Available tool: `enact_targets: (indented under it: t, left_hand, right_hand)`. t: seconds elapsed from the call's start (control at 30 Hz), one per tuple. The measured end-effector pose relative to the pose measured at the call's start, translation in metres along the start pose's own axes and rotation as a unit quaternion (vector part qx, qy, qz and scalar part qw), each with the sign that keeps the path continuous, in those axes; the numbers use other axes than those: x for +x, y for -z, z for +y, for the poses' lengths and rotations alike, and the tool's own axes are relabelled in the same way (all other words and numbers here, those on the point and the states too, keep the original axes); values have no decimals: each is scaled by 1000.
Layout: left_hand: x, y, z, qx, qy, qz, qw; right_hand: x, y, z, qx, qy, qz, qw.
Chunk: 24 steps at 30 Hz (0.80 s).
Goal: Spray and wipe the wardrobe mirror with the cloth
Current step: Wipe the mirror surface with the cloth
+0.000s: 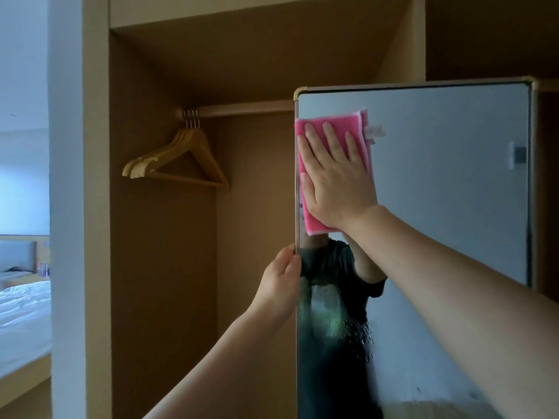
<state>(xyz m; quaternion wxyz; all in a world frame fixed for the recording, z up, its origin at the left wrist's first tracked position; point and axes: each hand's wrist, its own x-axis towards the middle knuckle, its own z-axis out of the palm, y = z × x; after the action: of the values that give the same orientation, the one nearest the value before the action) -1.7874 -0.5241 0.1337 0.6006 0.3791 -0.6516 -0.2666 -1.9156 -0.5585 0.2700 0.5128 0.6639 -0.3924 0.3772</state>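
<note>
The soft, limp pink cloth point(316, 220) lies at the wardrobe mirror's point(438, 176) top left corner under the flat, spread right hand point(335, 176), while the left hand point(279, 285) pinches this stiff, probably fragile panel's left edge, likely steadying it, with open glass rightward and down toward slippery-looking spray droplets point(360, 331).

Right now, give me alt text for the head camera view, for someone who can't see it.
A right hand presses a folded pink cloth flat against the upper left of a gold-framed wardrobe mirror, while the left hand grips its edge. Droplets cling lower down.
</note>
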Motion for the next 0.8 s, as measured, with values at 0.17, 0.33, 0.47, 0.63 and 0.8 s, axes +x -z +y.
enact_targets:
  t: [0.17, 0.33, 0.47, 0.63, 0.8]
  left_hand:
    - [-10, 7, -9, -11, 18, -96, 995]
    - [-15, 10, -16, 25, 39, -85, 995]
    - [-22, 10, -24, 2, 48, -97, 994]
    - [-31, 11, -34, -5, 49, -114, 992]
    - [-40, 14, -46, -4, 58, -131, 990]
  right_hand:
    - [-40, -10, -16, 9, 8, -2, 1000]
    - [-68, -16, -30, 18, -2, 3, 1000]
    - [-91, -20, -41, 28, -3, 5, 1000]
    - [-118, -25, -54, 30, -11, 6, 999]
    - [-164, -35, -68, 20, 11, -4, 1000]
